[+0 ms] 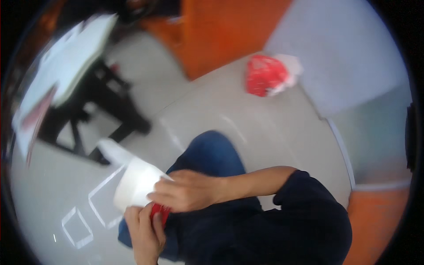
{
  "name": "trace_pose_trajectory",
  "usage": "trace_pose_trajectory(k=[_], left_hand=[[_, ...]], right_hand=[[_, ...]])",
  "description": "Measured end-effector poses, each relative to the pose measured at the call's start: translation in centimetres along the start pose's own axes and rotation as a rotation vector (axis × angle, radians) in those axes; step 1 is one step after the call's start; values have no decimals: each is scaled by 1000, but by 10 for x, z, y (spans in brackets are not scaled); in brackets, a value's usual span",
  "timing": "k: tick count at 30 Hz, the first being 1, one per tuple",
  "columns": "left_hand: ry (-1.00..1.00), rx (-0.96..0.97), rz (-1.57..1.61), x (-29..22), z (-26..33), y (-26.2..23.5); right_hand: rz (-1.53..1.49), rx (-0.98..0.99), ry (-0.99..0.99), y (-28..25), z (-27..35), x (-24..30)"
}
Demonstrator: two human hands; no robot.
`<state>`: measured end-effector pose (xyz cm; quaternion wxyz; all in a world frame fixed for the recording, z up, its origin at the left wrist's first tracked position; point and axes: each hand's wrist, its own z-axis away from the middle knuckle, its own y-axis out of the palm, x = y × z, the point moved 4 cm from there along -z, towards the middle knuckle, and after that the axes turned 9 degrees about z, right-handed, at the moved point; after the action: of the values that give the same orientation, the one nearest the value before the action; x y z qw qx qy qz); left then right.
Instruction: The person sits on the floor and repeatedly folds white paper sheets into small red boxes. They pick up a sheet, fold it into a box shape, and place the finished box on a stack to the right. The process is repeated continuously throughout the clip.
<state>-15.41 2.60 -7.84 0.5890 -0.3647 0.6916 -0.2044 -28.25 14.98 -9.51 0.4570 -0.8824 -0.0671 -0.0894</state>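
Over my lap is a white roll of what looks like tissue paper (138, 182), with a loose flap sticking out at its far left end. My left hand (143, 227) is closed at the roll's near end, its fingers bent round a small red piece (160, 213). The red piece shows between my two hands, and blur hides what it is exactly. From the right, my right hand (187, 192) curls its fingers over the roll's right edge, just above the red piece. Its fingertips are partly hidden.
A crumpled red-and-white bag (267, 76) lies on the floor ahead, beside a pale panel (340, 57). An orange cabinet (225, 35) stands beyond. To the left is a white-topped table (73, 62) with dark legs. White tape outlines (77, 227) mark the floor at lower left.
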Motion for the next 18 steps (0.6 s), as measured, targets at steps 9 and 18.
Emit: trace_pose_trajectory(k=[9, 18], left_hand=[[49, 40, -83, -41, -82, 2], [124, -255, -547, 10, -111, -60]], right_hand=[[468, -316, 497, -142, 144, -146], [908, -189, 1044, -331, 296, -350]])
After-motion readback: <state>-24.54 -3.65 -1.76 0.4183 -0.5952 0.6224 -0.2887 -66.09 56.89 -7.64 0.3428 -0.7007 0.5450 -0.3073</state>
